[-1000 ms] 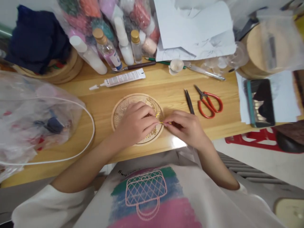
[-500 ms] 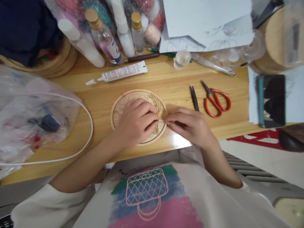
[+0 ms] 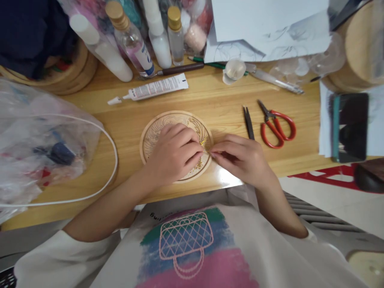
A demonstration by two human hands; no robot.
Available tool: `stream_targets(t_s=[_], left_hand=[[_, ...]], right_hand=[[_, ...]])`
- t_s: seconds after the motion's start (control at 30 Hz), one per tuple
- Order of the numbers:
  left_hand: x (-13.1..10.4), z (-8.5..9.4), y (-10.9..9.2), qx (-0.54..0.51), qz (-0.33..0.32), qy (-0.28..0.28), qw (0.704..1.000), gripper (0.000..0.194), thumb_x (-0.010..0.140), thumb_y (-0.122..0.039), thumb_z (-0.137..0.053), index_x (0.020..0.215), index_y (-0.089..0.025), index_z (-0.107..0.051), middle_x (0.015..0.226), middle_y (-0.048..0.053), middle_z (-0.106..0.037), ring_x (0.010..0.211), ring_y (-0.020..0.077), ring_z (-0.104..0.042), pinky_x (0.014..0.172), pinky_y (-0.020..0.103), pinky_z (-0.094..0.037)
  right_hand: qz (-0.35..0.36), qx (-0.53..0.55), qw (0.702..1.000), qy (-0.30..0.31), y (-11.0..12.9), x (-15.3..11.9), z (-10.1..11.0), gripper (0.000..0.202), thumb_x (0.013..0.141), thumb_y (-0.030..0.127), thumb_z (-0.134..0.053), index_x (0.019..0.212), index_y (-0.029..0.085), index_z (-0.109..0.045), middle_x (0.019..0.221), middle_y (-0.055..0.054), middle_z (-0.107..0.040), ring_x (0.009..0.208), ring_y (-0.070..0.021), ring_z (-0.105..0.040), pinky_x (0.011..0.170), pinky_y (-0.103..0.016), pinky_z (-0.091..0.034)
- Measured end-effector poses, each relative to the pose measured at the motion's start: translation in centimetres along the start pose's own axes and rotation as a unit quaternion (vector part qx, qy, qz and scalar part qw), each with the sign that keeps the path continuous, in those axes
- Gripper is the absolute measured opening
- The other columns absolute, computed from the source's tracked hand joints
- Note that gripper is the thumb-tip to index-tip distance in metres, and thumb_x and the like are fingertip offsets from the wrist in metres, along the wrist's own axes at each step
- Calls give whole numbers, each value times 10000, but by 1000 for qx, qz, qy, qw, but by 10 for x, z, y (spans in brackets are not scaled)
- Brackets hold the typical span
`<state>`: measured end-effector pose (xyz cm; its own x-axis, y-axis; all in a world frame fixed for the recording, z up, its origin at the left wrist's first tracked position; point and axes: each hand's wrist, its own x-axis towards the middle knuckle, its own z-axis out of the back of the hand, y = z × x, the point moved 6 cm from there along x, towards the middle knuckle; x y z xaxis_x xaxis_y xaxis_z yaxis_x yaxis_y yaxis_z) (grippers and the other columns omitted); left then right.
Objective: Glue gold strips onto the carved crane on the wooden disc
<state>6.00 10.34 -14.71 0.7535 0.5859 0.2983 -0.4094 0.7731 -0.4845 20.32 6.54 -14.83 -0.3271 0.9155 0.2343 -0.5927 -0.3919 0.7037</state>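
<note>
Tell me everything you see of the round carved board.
The round board looks like pale wood, with a plain rim around fine curving lines. Yellow strands show in its right part. It lies flat on the table. The left hand hides its middle; the right hand is at its right edge.

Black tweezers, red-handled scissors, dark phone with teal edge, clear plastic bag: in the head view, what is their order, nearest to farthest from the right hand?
1. Black tweezers, just beyond the right hand
2. Scissors, right of tweezers
3. Phone, farther right
4. Clear plastic bag, far left
</note>
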Motion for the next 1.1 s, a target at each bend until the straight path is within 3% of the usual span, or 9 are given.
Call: stream_targets(t_s=[0.53, 0.8, 1.0, 1.1], left_hand=[[0, -1, -2, 21, 7, 17, 1000, 177, 939, -252, -492, 801, -252, -603, 867, -7, -660, 878, 194, -568, 839, 406, -419], [0, 2, -3, 45, -3, 10, 999, 149, 925, -249, -506, 808, -258, -599, 876, 0, -664, 863, 196, -568, 814, 403, -441], [-2, -3, -3, 30, 11, 17, 999, 207, 969, -278, -456, 819, -262, -597, 890, -3, -649, 901, 197, -566, 867, 419, -414], [-2, -2, -7, 50, -14, -7, 999, 191, 954, -234, -483, 799, -242, -595, 856, 5, -646, 864, 193, -570, 837, 408, -426]], right_hand=[[-18, 23, 999, -14, 0, 2, -3, 95, 906, 202, -602, 868, 185, -687, 719, -16, -635, 636, -118, -582, 592, -241, -461], [20, 13, 1000, -16, 0, 3, -1, 118, 907, 175, -597, 880, 189, -711, 829, -57, -698, 753, -153, -660, 658, -268, -528], [24, -5, 1000, -16, 1, 5, -1, 126, 899, 175, -605, 875, 205, -725, 842, -52, -704, 754, -155, -662, 648, -269, -531], [27, -9, 999, -22, 2, 5, -2, 114, 897, 174, -610, 864, 196, -717, 813, -48, -698, 727, -150, -655, 628, -265, -525]])
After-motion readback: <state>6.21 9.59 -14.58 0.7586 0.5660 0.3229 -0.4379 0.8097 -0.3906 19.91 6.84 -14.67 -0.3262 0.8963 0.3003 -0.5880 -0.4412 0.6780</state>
